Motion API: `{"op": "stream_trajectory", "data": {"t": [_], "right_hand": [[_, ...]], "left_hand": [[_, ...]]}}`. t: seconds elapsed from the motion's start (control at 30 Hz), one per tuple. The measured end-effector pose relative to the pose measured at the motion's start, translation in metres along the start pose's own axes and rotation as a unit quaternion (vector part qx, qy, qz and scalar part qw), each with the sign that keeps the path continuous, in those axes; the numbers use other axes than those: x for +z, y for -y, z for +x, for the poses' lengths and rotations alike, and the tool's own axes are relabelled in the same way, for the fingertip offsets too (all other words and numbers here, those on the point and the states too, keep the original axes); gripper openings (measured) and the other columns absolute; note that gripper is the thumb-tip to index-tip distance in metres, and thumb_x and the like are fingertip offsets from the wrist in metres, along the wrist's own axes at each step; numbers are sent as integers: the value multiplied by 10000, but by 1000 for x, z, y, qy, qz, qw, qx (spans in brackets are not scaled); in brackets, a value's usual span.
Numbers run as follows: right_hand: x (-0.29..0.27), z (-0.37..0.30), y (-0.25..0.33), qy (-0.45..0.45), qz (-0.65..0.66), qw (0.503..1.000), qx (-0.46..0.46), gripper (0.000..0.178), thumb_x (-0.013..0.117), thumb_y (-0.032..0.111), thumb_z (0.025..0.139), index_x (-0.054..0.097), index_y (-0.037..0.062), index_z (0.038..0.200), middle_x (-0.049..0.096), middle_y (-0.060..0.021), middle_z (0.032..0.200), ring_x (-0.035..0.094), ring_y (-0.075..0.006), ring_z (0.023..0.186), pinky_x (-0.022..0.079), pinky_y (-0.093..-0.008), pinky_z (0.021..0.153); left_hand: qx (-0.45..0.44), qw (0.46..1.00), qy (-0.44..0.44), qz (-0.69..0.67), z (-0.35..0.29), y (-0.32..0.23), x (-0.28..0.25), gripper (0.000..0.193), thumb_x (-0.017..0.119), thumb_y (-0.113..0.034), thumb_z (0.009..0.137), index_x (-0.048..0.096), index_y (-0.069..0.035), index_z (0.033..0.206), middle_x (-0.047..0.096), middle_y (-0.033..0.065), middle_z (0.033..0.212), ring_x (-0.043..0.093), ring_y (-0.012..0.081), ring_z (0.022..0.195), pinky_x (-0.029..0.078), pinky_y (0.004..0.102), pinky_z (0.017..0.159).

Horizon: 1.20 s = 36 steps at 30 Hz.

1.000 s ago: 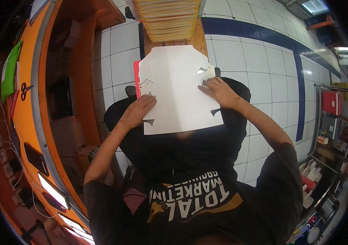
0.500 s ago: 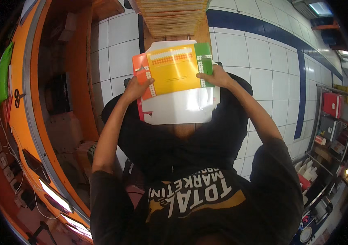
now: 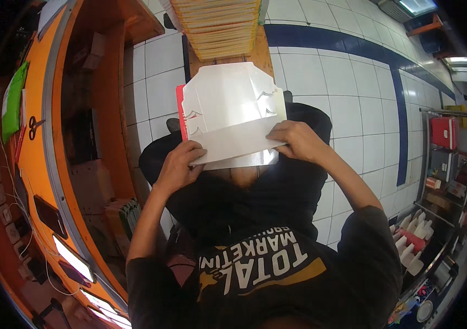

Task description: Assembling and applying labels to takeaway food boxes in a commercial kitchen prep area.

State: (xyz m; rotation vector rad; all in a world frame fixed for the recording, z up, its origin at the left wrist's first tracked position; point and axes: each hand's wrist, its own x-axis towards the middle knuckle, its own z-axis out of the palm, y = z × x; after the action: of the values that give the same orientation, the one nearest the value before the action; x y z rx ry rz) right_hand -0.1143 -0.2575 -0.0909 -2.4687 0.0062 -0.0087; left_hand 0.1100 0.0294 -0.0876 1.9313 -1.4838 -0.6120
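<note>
A flat die-cut cardboard box blank (image 3: pixel 228 93) lies across a wooden bench (image 3: pixel 269 57) between my knees, its plain white side up. Curved slots mark it near both sides, and a red strip shows past its left edge. The near panel (image 3: pixel 239 143) is bent up along a crease. My left hand (image 3: pixel 181 164) pinches that panel's left end, thumb and fingers closed on it. At the opposite end, my right hand (image 3: pixel 299 141) grips the panel's edge with curled fingers. The printed side of the blank is hidden.
A tall stack of folded cardboard (image 3: pixel 217 30) stands on the bench's far end. Along the left runs an orange counter (image 3: pixel 41 151) with black scissors (image 3: pixel 35 127) and a green packet (image 3: pixel 14 104). A metal rack (image 3: pixel 444 164) holds a red box at right.
The yellow printed panel has swung away from me and lies flat, so the white side shows. Both hands have come nearer to me and now hold the near panel.
</note>
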Motion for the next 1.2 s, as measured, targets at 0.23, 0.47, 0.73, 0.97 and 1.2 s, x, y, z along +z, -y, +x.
{"op": "stream_trajectory", "data": {"t": [0.23, 0.47, 0.73, 0.97, 1.2], "right_hand": [[33, 23, -38, 180, 73, 978, 75, 230, 762, 256, 841, 740, 38, 913, 693, -177, 906, 658, -383, 884, 534, -447, 798], [78, 15, -47, 244, 11, 958, 150, 240, 795, 297, 798, 764, 97, 927, 712, -138, 983, 674, -352, 952, 544, -451, 812], [107, -16, 13, 89, -223, 967, 81, 188, 691, 108, 760, 642, 55, 934, 623, -112, 954, 652, -267, 905, 534, -376, 715], [101, 16, 26, 9, -95, 987, 130, 507, 690, 372, 897, 598, -7, 1221, 530, -246, 1249, 525, -387, 1185, 482, -514, 929], [148, 59, 33, 53, -208, 941, 261, 743, 689, 448, 906, 416, 148, 1528, 329, -310, 1514, 322, -517, 1399, 406, -669, 1013]], "left_hand": [[-109, 975, 194, -16, 29, 28, 21, 217, 737, -192, 837, 731, -10, 954, 679, 207, 886, 670, 376, 901, 539, 443, 788], [-162, 935, 313, 31, 32, 41, 47, 368, 759, -372, 837, 747, -21, 948, 712, 218, 871, 697, 364, 846, 542, 443, 770], [-49, 975, -35, 214, 160, 68, 14, 537, 754, -348, 840, 628, 9, 1221, 613, 241, 1249, 571, 396, 1194, 474, 453, 1016], [-123, 954, 114, 248, 229, 92, 29, 761, 779, -455, 735, 599, 27, 1296, 592, 267, 1329, 575, 371, 1237, 493, 452, 1004], [-135, 940, 271, 161, 266, 115, 12, 671, 840, -429, 627, 722, 30, 1101, 714, 231, 1106, 688, 343, 1015, 545, 397, 909]]}}
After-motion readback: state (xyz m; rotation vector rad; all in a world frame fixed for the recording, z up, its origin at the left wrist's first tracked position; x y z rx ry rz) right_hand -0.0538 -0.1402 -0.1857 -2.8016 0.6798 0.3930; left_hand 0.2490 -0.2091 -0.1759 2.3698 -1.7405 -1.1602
